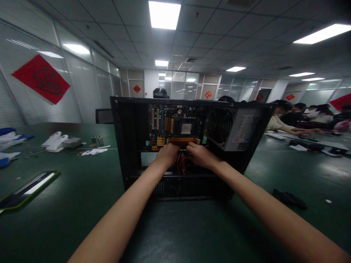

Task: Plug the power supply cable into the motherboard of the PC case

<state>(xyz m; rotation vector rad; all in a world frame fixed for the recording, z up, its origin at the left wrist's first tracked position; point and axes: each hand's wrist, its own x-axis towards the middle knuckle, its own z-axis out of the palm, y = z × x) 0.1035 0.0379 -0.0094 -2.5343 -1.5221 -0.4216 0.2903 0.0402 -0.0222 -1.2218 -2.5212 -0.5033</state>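
Left hand (170, 151) and right hand (197, 152) were curled at the lower edge of the orange memory slots (183, 140); grip could not be determined. Slots sat on the motherboard (175, 126), inside the open computer case (192, 187), above red cables (182, 164).

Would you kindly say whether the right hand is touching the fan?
No, the right hand is at the motherboard's lower edge, apart from the fan.
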